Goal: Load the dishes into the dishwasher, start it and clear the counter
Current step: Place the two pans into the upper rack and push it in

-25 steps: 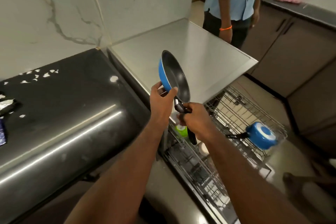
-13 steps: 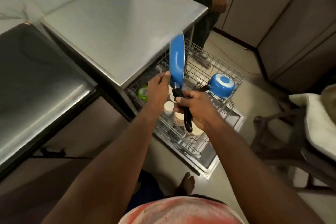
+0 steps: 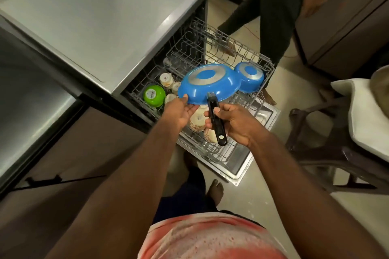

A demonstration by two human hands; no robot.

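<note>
A bare foot (image 3: 214, 190) was seen on the floor, just beside the lowered dishwasher door (image 3: 242, 163). And there, the black handle (image 3: 217, 121) was wrapped tight in the right grip (image 3: 234, 124), fingers curled round it! The left grip (image 3: 180, 111) was laid spread against the near rim, thumb touching the edge. The blue frying pan (image 3: 207, 84) was held upside down, base up, over the pulled-out wire rack (image 3: 268, 64). Cream cups (image 3: 197, 121) were seen beneath it in the rack, a green bowl (image 3: 154, 95) to the left, both upended. A small blue saucepan (image 3: 249, 76) was overlapped just behind the pan; whether they touched could not be told. Farther back, a second person (image 3: 273, 17) was caught standing past the rack.
</note>
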